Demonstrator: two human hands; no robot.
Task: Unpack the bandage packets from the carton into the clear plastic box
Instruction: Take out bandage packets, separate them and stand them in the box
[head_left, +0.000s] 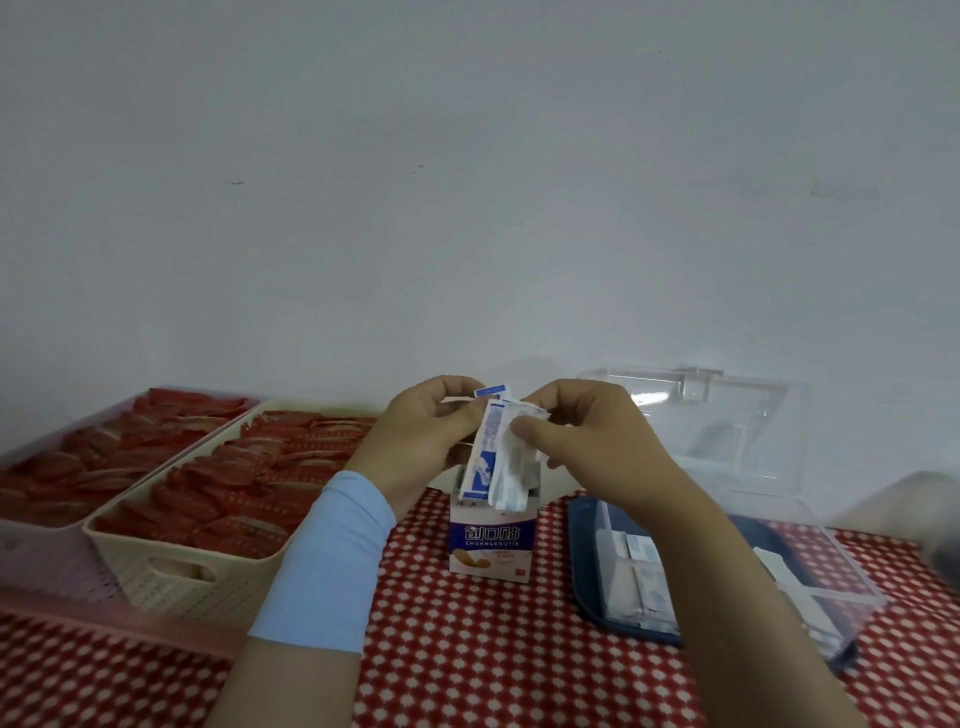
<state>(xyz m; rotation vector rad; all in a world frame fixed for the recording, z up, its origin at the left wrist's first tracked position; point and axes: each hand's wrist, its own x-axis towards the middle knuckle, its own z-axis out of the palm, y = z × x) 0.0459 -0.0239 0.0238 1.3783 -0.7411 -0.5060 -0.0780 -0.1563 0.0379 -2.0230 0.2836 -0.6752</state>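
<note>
Closest up, bottom center, is the blue sleeve (332, 551) on the left forearm. Mid-frame, the left hand (415, 441) and right hand (587, 441) both pinch a bunch of bandage packets (493, 457) sticking up out of the carton (492, 540) on the counter (467, 649). Lower right, the clear plastic box (831, 561) sits lid-up with a few packets inside.

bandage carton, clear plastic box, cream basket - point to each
bandage carton (492, 540), head view, printed front face
clear plastic box (727, 415), head view, raised open lid
cream basket (234, 587), head view, front wall
</note>
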